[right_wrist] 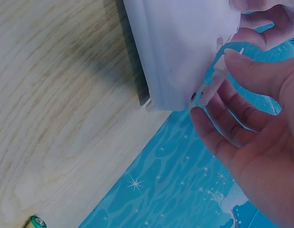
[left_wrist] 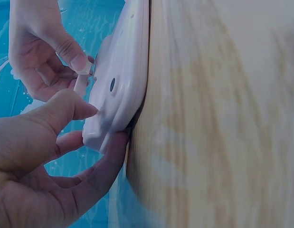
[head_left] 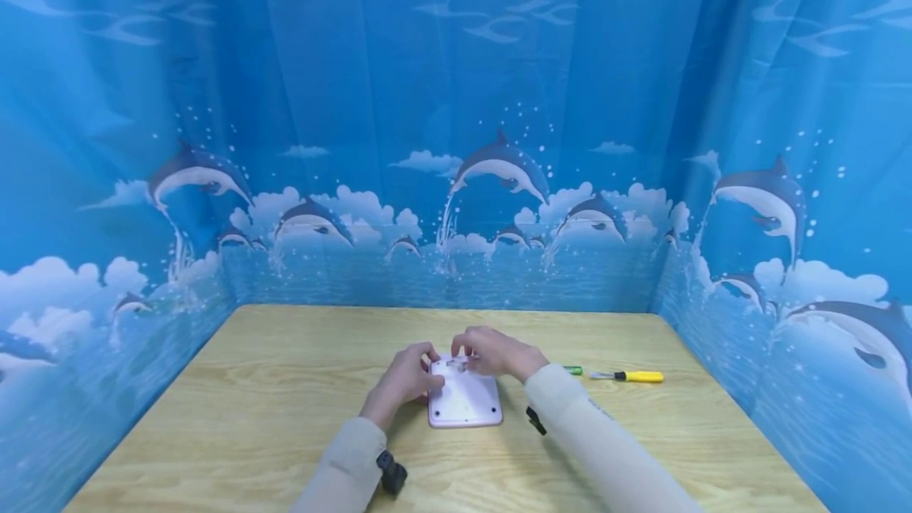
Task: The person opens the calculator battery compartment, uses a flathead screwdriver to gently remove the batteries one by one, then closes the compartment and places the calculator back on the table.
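A flat pale-pink device (head_left: pixel 466 404) with small dark round feet lies on the table with its underside up; its front side is hidden. My left hand (head_left: pixel 406 377) grips the device's left edge, thumb on top and fingers at the side and below. Over the far end of the underside, my right hand (head_left: pixel 497 351) pinches a small white plastic cover (right_wrist: pixel 214 84) between thumb and fingers. In the right wrist view this cover is tilted close beside an opening at the device's end. What is inside the opening cannot be made out.
Right of the device, partly behind the right forearm, lies a green battery (head_left: pixel 573 370). Beside it is a screwdriver with a yellow handle (head_left: pixel 644 377), its shaft pointing left. A blue dolphin-print curtain (head_left: pixel 442 275) stands behind the wooden table (head_left: pixel 313 347).
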A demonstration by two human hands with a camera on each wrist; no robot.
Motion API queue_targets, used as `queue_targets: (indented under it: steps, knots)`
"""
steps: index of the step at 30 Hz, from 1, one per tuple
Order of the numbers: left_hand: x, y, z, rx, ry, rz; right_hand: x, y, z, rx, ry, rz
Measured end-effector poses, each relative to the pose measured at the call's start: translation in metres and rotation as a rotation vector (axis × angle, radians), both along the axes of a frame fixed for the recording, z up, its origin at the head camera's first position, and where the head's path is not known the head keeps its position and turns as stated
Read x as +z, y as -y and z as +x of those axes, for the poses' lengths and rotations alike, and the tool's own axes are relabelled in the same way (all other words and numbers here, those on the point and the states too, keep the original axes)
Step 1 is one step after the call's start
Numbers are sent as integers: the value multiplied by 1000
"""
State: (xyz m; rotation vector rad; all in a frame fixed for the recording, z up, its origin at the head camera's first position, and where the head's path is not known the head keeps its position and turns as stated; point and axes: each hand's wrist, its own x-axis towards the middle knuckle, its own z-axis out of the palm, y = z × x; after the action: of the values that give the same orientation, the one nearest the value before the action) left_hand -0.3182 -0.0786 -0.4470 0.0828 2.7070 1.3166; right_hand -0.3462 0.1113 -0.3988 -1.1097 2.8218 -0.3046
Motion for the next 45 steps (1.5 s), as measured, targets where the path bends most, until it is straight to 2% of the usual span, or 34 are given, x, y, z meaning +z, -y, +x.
queue_targets:
  steps: [13,27,45]
  knots:
    - [-2,0,-2,-9,0,-5,-2,0,-1,2,-1,15]
    - [-2,-1,-6,9,5,-20,-1,3,-2,7,-12,6]
    - [0,1,-2,-13,-5,-5,-2,9,0,9,-25,6]
